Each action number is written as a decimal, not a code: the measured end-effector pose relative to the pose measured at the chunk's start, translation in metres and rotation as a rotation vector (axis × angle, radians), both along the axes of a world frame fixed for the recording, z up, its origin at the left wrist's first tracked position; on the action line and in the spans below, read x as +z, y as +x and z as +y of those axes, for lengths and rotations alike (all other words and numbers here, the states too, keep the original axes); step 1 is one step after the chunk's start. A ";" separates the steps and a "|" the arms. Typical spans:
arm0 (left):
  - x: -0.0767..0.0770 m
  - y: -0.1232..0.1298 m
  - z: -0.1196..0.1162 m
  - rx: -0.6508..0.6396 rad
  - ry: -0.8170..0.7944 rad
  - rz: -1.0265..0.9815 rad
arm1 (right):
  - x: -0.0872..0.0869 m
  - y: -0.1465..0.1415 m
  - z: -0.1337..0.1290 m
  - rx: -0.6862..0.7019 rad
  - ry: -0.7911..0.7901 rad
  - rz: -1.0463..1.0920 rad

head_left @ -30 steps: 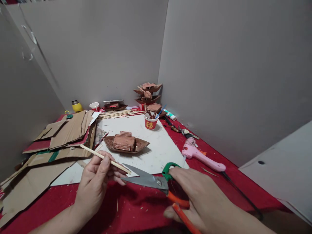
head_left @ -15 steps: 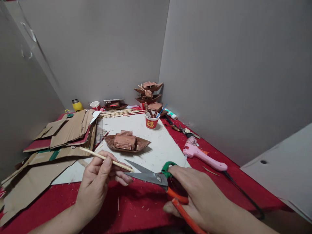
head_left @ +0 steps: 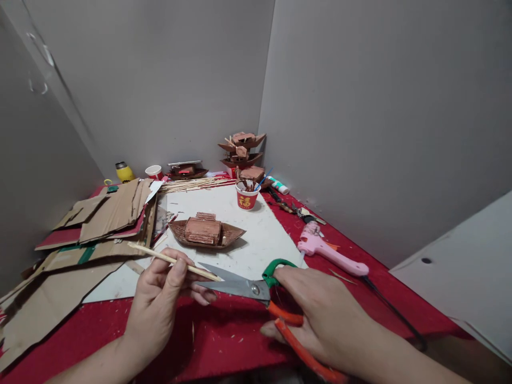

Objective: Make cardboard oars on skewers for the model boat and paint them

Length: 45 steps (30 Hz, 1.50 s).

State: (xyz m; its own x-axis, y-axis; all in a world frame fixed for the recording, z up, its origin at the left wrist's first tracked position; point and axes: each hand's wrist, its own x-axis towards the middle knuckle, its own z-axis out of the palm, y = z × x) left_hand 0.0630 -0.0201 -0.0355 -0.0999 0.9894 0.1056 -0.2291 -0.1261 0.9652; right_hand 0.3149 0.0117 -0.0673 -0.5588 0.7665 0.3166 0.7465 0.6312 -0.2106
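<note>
Between the thumb and fingers of my left hand (head_left: 162, 288) is a thin pale wooden stick (head_left: 168, 258), slanting down to the right. My right hand (head_left: 316, 304) grips a pair of scissors (head_left: 236, 288) by green and orange handles. The blades are parted, and the stick's right end lies at the opening between them; whether they touch it I cannot tell. Behind my hands, a brown model boat (head_left: 204, 232) with a reddish-brown cabin rests on the white board (head_left: 276, 240).
Torn cardboard (head_left: 60, 298) is piled on the left. A pink glue gun (head_left: 332, 253) with a black cord lies on the right. Farther back are a red paper cup (head_left: 247, 197) holding brushes, loose sticks (head_left: 192, 184), a yellow bottle (head_left: 125, 172) and stacked model boats (head_left: 242, 146).
The scissors and my right hand have moved slightly left, so the blades overlap the stick's end more. My left hand keeps its hold on the stick. The view has shifted a little.
</note>
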 end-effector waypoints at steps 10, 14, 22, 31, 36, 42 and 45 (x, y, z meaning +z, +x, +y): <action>-0.002 0.002 0.003 -0.023 -0.044 -0.034 | -0.004 -0.001 0.003 0.034 -0.003 0.071; -0.003 0.004 0.004 -0.025 -0.071 -0.055 | -0.006 -0.001 0.004 0.027 0.019 0.077; 0.000 0.003 0.003 -0.057 -0.048 -0.093 | -0.010 0.003 0.006 0.041 0.073 0.075; 0.001 0.001 0.003 -0.016 -0.038 -0.107 | 0.002 0.001 0.003 -0.019 -0.036 0.000; 0.000 0.001 0.003 -0.041 -0.042 -0.112 | 0.000 -0.001 0.003 -0.025 -0.078 -0.027; -0.002 0.001 0.002 -0.067 -0.036 -0.111 | -0.004 0.001 0.002 0.000 -0.090 -0.004; -0.002 0.001 0.002 -0.073 -0.031 -0.106 | -0.005 0.001 0.002 0.013 -0.077 0.021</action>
State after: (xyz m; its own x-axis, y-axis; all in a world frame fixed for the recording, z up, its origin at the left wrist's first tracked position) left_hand 0.0635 -0.0181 -0.0378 -0.0360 0.9970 0.0679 -0.3381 -0.0761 0.9380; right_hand 0.3161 0.0135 -0.0721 -0.5624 0.7820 0.2688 0.7335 0.6219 -0.2744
